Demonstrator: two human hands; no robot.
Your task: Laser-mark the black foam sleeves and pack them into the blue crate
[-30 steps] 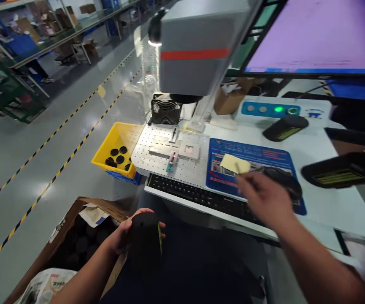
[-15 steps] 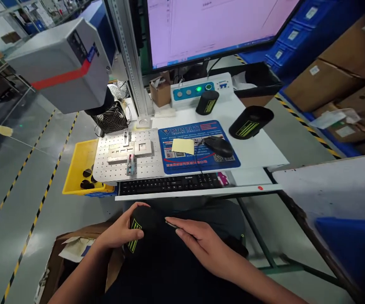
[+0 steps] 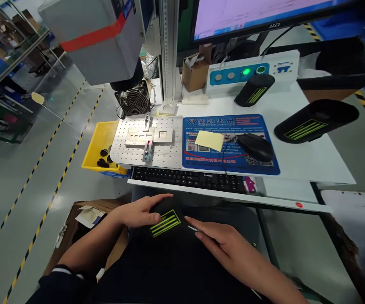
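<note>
My left hand (image 3: 141,213) is wrapped round a black rounded piece (image 3: 166,219) with a yellow-green striped patch, low in front of my lap. Its dark lower edge blends into my dark clothing. Close to its right side, my right hand (image 3: 222,238) pinches a thin flat piece (image 3: 193,228) between thumb and fingers; only a pale edge shows, so its kind is unclear. Two similar black striped pieces stand on the white table: one (image 3: 254,90) before the control panel, and a larger-looking one (image 3: 317,122) tilted at the right.
A grey machine head (image 3: 90,46) hangs above a perforated metal plate (image 3: 119,147). On the blue mat (image 3: 201,160) lie a yellow paper (image 3: 209,140) and a mouse (image 3: 255,147). A keyboard (image 3: 188,179) sits below. A yellow bin (image 3: 90,147) and a cardboard box (image 3: 65,228) stand left.
The view has shifted closer to the table. My left hand has turned the black piece, so its striped patch faces up more fully. My right hand still pinches the thin piece.
</note>
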